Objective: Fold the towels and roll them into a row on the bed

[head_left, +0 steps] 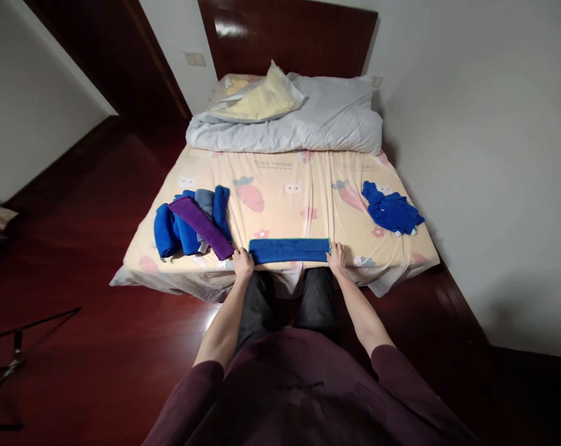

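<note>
A blue towel (290, 250) lies folded into a long flat strip along the near edge of the bed. At its left end my left hand (243, 262) is closed on the towel's edge. My right hand (337, 257) grips the opposite end, fingers curled at the corner. Just left of my left hand is a folded purple towel (201, 228), lying slantwise over several rolled or folded blue towels (166, 231) and a grey one (205, 207). Off to the right sits a crumpled heap of blue cloth (392, 212) with small white tags.
The bed (280, 204) has a peach sheet printed with carrots and rabbits. A grey-white quilt (285, 133) is bunched toward the dark headboard (290, 37). Walls stand at left and right. A black tripod leg (18, 353) is on the red-brown floor at the left.
</note>
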Available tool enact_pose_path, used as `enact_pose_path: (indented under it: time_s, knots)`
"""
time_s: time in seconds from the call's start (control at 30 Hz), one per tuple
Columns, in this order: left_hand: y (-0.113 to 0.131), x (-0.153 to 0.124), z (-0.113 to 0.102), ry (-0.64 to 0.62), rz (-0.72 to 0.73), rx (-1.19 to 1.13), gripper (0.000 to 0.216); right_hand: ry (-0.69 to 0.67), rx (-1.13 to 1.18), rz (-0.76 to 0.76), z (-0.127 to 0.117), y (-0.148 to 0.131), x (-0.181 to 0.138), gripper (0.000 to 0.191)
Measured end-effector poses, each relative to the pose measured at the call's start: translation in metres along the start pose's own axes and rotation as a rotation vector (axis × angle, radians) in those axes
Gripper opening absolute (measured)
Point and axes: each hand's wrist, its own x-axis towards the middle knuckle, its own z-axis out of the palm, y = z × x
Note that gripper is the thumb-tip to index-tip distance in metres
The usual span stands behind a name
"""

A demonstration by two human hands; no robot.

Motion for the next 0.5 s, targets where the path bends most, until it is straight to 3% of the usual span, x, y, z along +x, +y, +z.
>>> enact_pose_path:
  time_s: [0.1, 0.23, 0.4, 0.5]
  knots:
    - [-0.01, -0.007, -0.005, -0.008, 0.273, 0.058, 0.038, -0.056, -0.023, -0.269, -0.002, 0.006, -0.008, 0.033]
    - [-0.027, -0.008, -0.005, -0.2, 0.543, -0.005, 0.049, -0.125, -0.02, -0.326, 0.001, 0.019, -0.017, 0.044]
    - [-0.033, -0.01, -0.002, -0.26, 0.562, 0.035, 0.073, -0.192, -0.033, -0.375, -0.002, 0.031, -0.021, 0.054]
    - [-0.028, -0.008, -0.001, -0.273, 0.528, 0.073, 0.076, -0.222, -0.056, -0.353, -0.002, 0.03, -0.017, 0.059]
